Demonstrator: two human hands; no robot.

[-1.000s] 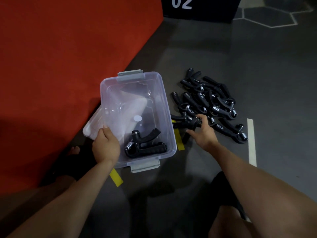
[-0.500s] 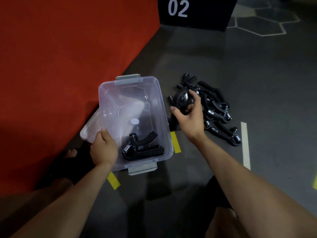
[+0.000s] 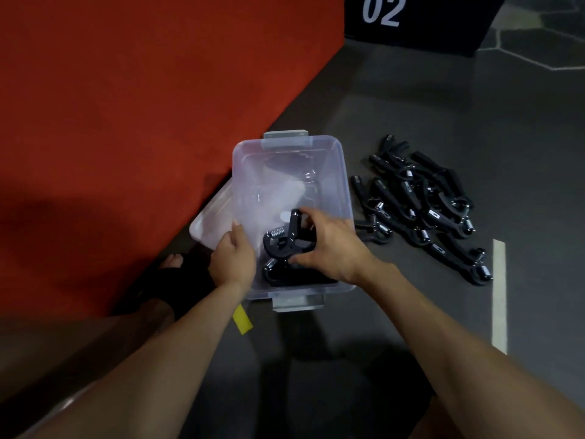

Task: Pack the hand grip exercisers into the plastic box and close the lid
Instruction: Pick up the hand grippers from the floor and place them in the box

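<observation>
Gripping a black sprung hand grip exerciser [image 3: 286,239], our right hand [image 3: 332,248] is inside the clear plastic box [image 3: 342,185]; left hand [image 3: 234,259] clasps its nine-o'clock wall.

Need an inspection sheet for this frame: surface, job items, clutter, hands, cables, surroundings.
Surface: dark grey floor with a white tape strip and a yellow tape strip.
Job's things: clear plastic box open, one exerciser inside; lid lying at its left, partly under it; pile of exercisers on the floor to its right.
Clutter: nothing seen.
Hands: left hand grips the box's left wall; right hand holds an exerciser over the box.
Cables: nothing seen.
Surroundings: red carpet at left, black block marked 02 beyond.
</observation>
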